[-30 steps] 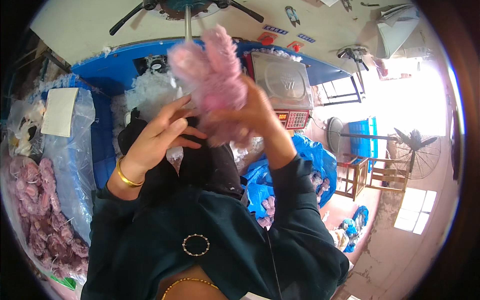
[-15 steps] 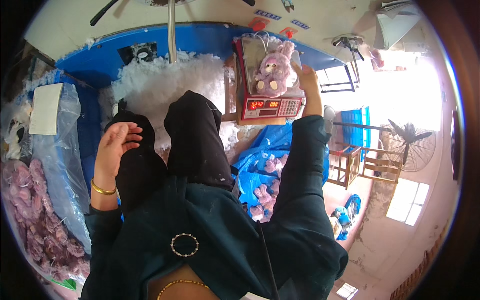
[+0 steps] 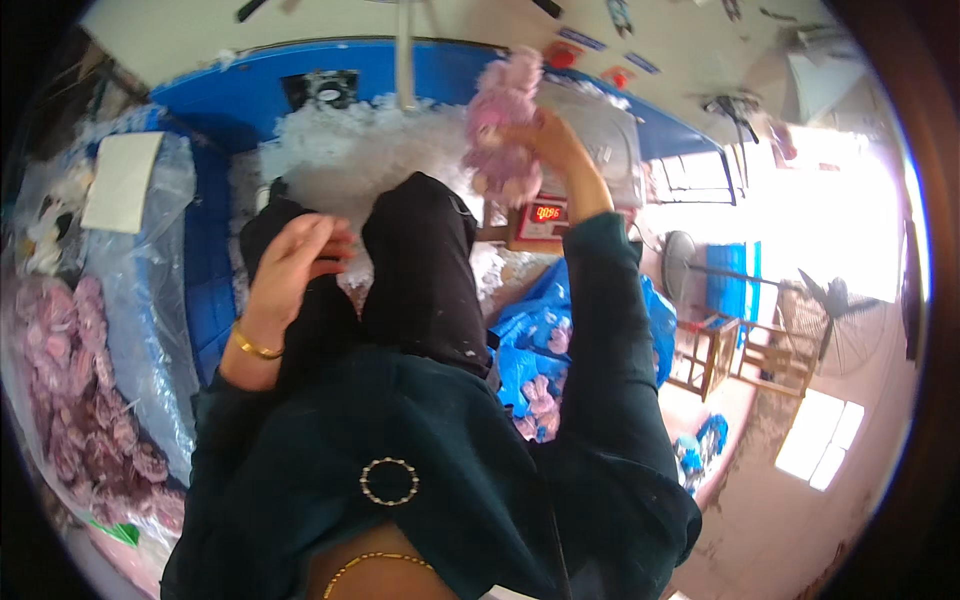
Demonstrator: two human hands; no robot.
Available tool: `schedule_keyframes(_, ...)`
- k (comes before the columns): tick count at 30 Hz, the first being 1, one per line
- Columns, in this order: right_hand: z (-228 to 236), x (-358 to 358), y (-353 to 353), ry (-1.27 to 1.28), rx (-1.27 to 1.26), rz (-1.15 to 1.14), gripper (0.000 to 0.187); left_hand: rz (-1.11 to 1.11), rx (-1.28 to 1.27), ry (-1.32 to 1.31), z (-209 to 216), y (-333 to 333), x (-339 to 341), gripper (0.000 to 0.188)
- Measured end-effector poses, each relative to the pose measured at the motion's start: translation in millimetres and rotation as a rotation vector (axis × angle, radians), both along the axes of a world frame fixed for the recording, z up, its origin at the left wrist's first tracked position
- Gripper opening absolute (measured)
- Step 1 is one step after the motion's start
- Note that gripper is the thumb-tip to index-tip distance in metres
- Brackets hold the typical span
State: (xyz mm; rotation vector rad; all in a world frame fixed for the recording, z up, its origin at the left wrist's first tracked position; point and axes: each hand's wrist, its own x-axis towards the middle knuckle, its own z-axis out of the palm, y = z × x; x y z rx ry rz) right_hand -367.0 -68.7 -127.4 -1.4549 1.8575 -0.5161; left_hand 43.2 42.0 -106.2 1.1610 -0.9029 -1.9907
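A pink plush bunny (image 3: 500, 130) hangs in the air over the left side of the digital scale, gripped by my right hand (image 3: 548, 142). Its long ears point up and away from me. Behind my wrist is the scale (image 3: 605, 125), with a metal pan and a red front with a lit display; my arm covers part of it. Above my left thigh floats my left hand (image 3: 300, 255), its fingers stretched out and slightly blurred, holding nothing. A gold bangle (image 3: 255, 340) circles that wrist.
White stuffing (image 3: 340, 150) is heaped before my knees, beside a blue panel (image 3: 230, 95). At left, plush skins (image 3: 75, 380) fill a clear bag. A blue bag (image 3: 520, 325) holding pink plush toys lies right of my legs. Wooden stools (image 3: 705, 350) and a fan (image 3: 830, 310) stand farther right.
My right hand has lifted the bunny off the scale pan and moved it left. The scale's reading has changed. My left hand has shifted right and the view has moved a little.
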Motion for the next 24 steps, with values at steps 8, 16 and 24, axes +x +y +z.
schedule_keyframes(8, 68.6, 181.1, 111.6, -0.638, -0.047, 0.353, 0.079, 0.032, -1.053, -0.156, 8.3, 17.1, -33.3, 0.041)
schedule_keyframes(16, 72.0, 171.7, 129.0, -0.59, 0.008, 0.234, 0.086, 0.425, -0.808, -0.245, 14.6, 22.6, -41.8, 0.045)
schedule_keyframes(24, 58.7, 135.6, 123.7, -0.735, 0.178, 0.18, 0.065, 0.212, -0.796, -0.159, 26.5, 22.7, -12.2, 0.025)
